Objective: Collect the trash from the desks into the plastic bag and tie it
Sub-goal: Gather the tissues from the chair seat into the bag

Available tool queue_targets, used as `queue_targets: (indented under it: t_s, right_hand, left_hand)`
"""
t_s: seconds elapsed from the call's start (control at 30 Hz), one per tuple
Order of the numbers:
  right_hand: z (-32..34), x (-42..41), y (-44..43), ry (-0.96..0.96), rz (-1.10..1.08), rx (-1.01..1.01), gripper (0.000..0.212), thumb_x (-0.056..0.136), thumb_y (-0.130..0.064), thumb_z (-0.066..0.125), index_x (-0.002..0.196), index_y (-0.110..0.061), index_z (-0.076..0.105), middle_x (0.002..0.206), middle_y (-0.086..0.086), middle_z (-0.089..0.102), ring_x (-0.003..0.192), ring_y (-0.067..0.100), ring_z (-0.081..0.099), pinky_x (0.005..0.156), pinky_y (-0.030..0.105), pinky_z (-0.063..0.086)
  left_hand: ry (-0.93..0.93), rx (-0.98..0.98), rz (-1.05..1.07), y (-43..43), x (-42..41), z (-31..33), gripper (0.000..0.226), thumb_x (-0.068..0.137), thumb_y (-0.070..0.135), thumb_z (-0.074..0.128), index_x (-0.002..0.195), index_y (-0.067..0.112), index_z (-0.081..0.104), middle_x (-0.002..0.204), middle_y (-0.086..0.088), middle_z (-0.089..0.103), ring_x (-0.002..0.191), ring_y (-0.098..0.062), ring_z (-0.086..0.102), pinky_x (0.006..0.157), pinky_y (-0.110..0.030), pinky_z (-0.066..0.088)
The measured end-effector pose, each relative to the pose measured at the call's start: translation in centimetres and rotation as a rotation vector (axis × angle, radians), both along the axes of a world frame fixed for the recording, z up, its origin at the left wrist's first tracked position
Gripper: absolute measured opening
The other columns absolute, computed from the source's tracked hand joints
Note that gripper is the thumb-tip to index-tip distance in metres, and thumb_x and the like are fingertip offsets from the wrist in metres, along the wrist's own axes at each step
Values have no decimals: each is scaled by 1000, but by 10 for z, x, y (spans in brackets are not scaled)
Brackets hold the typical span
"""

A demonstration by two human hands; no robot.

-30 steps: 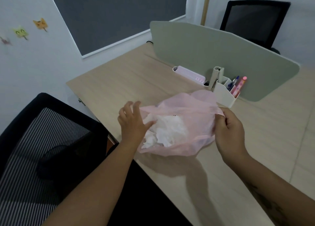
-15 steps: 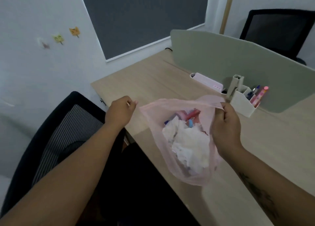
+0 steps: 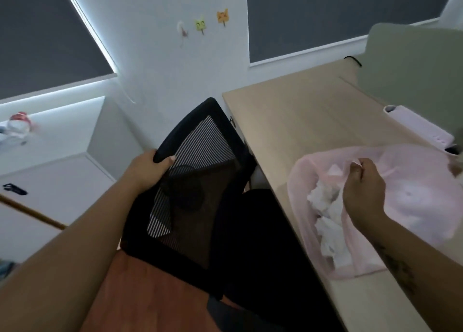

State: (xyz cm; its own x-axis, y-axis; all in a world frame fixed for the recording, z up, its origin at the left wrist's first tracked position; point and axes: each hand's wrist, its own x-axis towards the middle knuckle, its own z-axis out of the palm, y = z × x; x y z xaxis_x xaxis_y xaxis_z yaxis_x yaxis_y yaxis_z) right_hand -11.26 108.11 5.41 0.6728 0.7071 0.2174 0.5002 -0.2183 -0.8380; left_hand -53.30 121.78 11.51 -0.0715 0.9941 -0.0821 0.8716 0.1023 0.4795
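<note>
Head view: right hand (image 3: 363,193) pinches pink bag (image 3: 413,206) (crumpled tissues (image 3: 328,221) inside); left hand (image 3: 147,171) grips chair (image 3: 200,156).

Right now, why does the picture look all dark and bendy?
Head view: the room is dim, with glare only along the blind's edge. The wide lens bends the desk edges. The toy at far left is smeared. The left hand on the chair stays fairly sharp.
</note>
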Motion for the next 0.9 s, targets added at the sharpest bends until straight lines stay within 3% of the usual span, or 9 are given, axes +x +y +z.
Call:
queue_targets:
  t_s: [0.07,0.2,0.33,0.43,0.5,0.57,0.73,0.9]
  right_hand:
    - [-2,3,-1,-3,-48,-7,29,102,-23,32,109,-7,56,92,3,54,83,23,49,73,32,35]
    - [2,15,-3,17,-116,-44,29,102,-21,31,102,-6,56,92,6,55,83,25,50,72,33,36]
    - [4,26,-11,-12,-155,-60,31,102,-21,31,98,-4,56,89,9,55,81,25,51,71,34,37]
    - [0,28,-17,-16,-175,-68,35,103,-24,30,92,-1,54,83,11,54,77,27,50,68,34,37]
    - [-2,27,-20,-34,-170,-78,36,103,-25,30,92,-1,54,82,11,54,76,28,50,68,36,38]
    - [-4,25,-22,-45,-157,-76,35,103,-24,30,92,-1,54,82,10,52,76,27,48,68,34,36]
    - [1,27,-25,-12,-140,-61,31,103,-22,32,88,-4,52,83,10,52,77,26,48,67,32,32]
    - [11,37,-26,31,-167,-30,31,102,-21,33,93,-2,56,85,8,55,78,25,49,69,31,34]
  left_hand:
    - [-129,-5,-9,3,2,0,41,91,51,59,103,12,63,97,-15,71,87,-39,68,82,-44,55]
    - [-230,0,18,-2,14,-2,34,93,45,59,98,11,64,93,-22,69,84,-42,67,82,-53,56]
    - [-273,48,78,-22,33,-9,30,94,42,59,101,13,65,83,-7,65,74,-26,63,61,-33,48]
    - [-354,50,121,-44,57,-13,26,94,45,55,100,20,60,83,1,60,72,-17,58,53,-27,38]
    - [-411,59,173,-61,74,-16,23,94,45,54,100,23,57,86,1,59,75,-17,58,55,-29,41]
    - [-529,58,243,-76,96,-18,17,94,41,55,97,25,55,91,-3,61,81,-21,60,67,-35,51]
    - [-706,84,373,-106,150,-20,25,98,32,52,115,14,51,91,3,55,80,-15,54,69,-31,44]
    - [-766,81,451,-120,182,-21,33,100,31,50,126,12,47,106,-5,57,85,-18,54,75,-30,43]
